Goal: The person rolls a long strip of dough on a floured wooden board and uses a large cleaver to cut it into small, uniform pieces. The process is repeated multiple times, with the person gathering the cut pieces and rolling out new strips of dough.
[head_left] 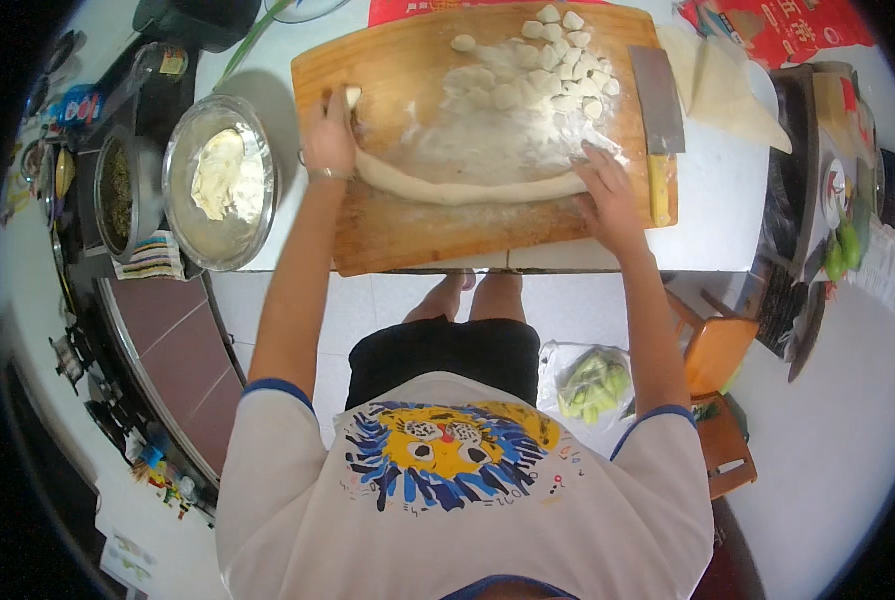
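A long dough rope (pixel 457 192) lies in a shallow curve across the floured wooden board (pixel 417 235). My left hand (pixel 329 138) is closed round its left end, and a pale stub of dough shows past the fingers. At the other end my right hand (pixel 609 195) has the rope between thumb and fingers, the fingertips reaching over floured wood. Several small cut dough pieces (pixel 567 65) are heaped at the board's far right, dusted with flour. A cleaver (pixel 657 98) lies along the right edge, its blade flat and its yellowish handle (pixel 659 190) toward me.
Left of the board stands a metal bowl (pixel 252 225) with a lump of dough (pixel 217 175). Beyond it sits a pot (pixel 117 190) of dark green contents. A beige cloth (pixel 727 90) and a red package (pixel 787 30) lie at right. On the floor are bagged green vegetables (pixel 595 385) and a wooden stool (pixel 719 350).
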Motion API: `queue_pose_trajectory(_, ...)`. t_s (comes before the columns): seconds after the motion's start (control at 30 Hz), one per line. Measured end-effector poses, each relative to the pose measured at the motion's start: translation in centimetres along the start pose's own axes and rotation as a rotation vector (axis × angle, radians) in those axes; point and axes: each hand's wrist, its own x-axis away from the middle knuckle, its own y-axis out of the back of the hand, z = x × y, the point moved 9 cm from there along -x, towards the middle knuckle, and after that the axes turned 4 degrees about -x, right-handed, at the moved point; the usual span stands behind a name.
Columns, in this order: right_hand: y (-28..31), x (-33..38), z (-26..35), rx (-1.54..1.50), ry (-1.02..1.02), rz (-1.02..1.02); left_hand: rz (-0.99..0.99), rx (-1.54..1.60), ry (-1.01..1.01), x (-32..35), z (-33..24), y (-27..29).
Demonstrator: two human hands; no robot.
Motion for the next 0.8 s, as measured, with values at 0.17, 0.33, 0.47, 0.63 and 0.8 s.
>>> queue_pose_trajectory(0.17,-0.2,-0.9,-0.4,0.023,0.044,0.105,-0.173,-0.008,-0.276,-3.6,-4.8,2.7)
queue_pose_trajectory(0.33,0.0,-2.3,-1.0,0.093,-0.100,0.200,0.051,0.209,-0.928,7.6,-14.3,0.7)
queue_pose_trajectory(0.47,-0.6,-5.0,3.0,0.085,-0.117,-0.228,0.094,0.244,-0.829,9.8,-13.0,-0.8)
queue_pose_trajectory(0.63,-5.0,-5.2,5.4,0.264,-0.225,-0.302,0.040,0.311,-0.592,10.2,-12.6,-0.1)
queue_pose_trajectory(0.8,-6.7,-3.2,5.9,0.328,-0.222,-0.099,0.002,-0.017,-0.371,9.2,-15.2,-2.6)
